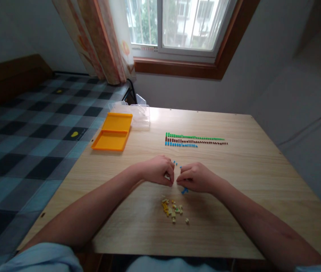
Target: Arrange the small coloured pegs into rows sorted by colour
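Note:
My left hand [160, 170] rests low over the middle of the table, its fingers curled into a pinch. Facing it across a narrow gap is my right hand [196, 176], with thumb and fingers pressed together too. What either pinch holds, if anything, is too small to make out. Small blue bricks [174, 163] lie just beyond the fingertips, and a few more blue bricks [185, 191] sit under the right hand's near side. Closer to me is a loose pile of yellow and cream bricks [173, 211], with a bit of green among them.
Farther back run lines of small bricks: a green row [188, 136], a dark brown row [188, 141] and a blue row [180, 144]. An open orange case [112, 132] and clear plastic boxes [141, 117] stand at the back left. A checkered bed [44, 139] adjoins the table's left side.

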`<move>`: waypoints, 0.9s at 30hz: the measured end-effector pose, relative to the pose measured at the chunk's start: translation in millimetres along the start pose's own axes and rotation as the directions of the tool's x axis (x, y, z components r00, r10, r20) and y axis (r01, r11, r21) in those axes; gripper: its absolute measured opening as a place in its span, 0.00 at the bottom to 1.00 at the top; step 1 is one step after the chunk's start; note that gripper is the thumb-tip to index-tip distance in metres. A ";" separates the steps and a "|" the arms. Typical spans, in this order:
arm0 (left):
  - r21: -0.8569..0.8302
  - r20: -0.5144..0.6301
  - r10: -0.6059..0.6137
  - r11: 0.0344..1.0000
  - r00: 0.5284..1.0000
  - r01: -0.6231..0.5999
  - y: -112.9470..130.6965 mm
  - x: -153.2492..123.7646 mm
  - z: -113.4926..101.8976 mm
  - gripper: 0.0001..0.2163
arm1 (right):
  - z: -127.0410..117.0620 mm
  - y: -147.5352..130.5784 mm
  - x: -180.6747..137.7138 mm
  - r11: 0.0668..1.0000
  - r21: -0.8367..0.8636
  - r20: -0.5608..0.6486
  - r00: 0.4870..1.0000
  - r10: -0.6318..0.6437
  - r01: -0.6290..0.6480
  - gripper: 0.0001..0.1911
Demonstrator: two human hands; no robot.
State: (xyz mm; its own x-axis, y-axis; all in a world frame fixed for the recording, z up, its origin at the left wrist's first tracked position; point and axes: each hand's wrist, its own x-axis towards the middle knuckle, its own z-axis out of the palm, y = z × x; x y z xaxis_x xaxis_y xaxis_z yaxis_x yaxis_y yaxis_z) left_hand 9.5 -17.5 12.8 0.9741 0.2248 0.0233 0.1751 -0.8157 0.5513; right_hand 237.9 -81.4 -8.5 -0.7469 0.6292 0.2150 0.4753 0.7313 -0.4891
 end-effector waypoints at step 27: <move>0.042 -0.174 -0.143 0.987 0.974 0.153 2.6 4.5 8.2 0.04 | -19.7 1.7 -4.1 0.974 0.178 0.063 0.989 0.132 -0.141 0.04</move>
State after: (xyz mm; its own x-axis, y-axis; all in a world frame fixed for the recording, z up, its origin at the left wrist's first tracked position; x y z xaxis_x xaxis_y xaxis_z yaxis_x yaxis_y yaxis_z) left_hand 15.5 -22.9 7.5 0.8990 0.4289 0.0889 0.3279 -0.7935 0.5127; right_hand 251.0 -77.5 6.4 -0.7052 0.7026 0.0949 0.4859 0.5765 -0.6570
